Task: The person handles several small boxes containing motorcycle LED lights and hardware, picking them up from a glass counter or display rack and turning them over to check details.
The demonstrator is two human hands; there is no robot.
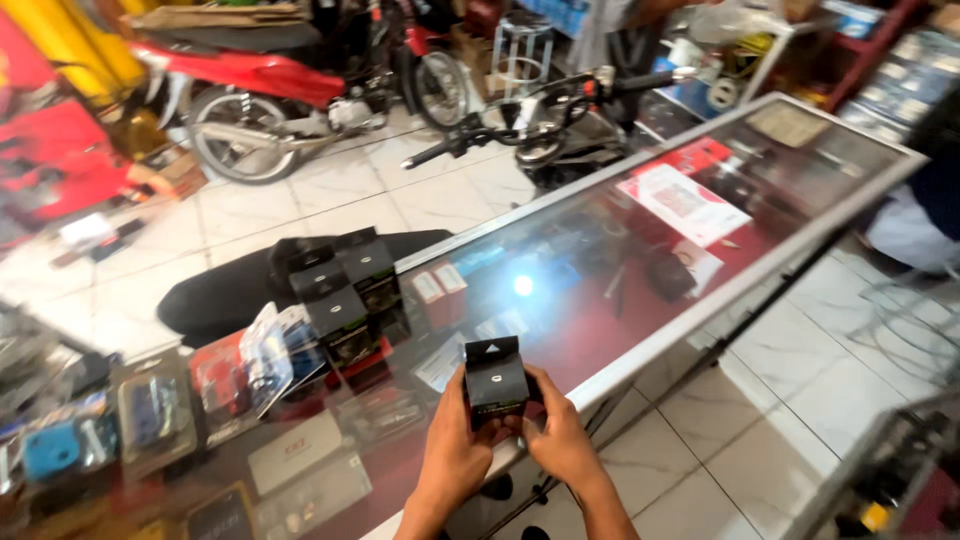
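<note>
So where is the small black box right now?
Head view, lower centre: the small black box is held between both hands, above the glass counter's near edge.

Room is brightly, evenly lit. One small white hot spot of glare sits on the glass counter top [640, 270], and a pale sheen washes out what lies under it. Shadows soft. Edges of view bend and smear; the left side and far shelves are blurred.

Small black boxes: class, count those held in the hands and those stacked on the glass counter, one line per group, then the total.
Held black box, between left hand and right hand: 1
Stacked black boxes on glass counter: about 4
Total: about 5
</note>
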